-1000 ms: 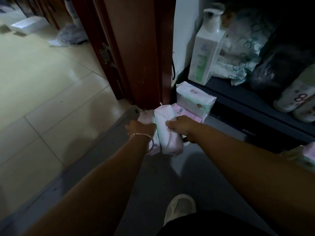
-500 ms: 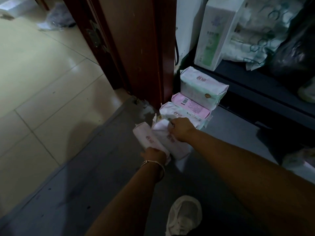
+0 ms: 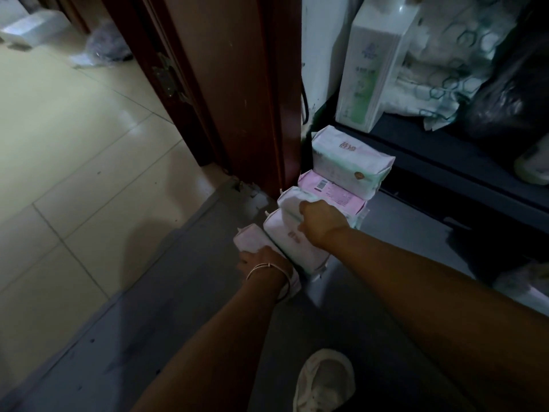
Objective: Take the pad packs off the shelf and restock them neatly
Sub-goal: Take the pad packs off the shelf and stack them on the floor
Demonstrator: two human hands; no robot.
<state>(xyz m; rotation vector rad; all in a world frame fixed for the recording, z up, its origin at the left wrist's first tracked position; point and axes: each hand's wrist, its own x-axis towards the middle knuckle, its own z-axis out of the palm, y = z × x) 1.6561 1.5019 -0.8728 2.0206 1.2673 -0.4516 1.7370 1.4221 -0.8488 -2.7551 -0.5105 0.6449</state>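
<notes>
Here, both hands are low on the grey floor (image 3: 148, 322). My right hand (image 3: 322, 223) grips the far end of a white pad pack (image 3: 292, 242); my left hand (image 3: 263, 261) holds a pinkish pack (image 3: 251, 240) just beside it, to the left. Both packs lie with long axes running away from me, toward the door frame (image 3: 243, 99). Beyond the right hand, touching: one more white pack (image 3: 292, 200), a pink pack (image 3: 332, 191), a green-edged pack (image 3: 350, 159) on top. Five counted. The dark shelf (image 3: 445, 156) lies right of the stack, so the right hand is nearer. One lotion bottle (image 3: 374, 66) stands there.
</notes>
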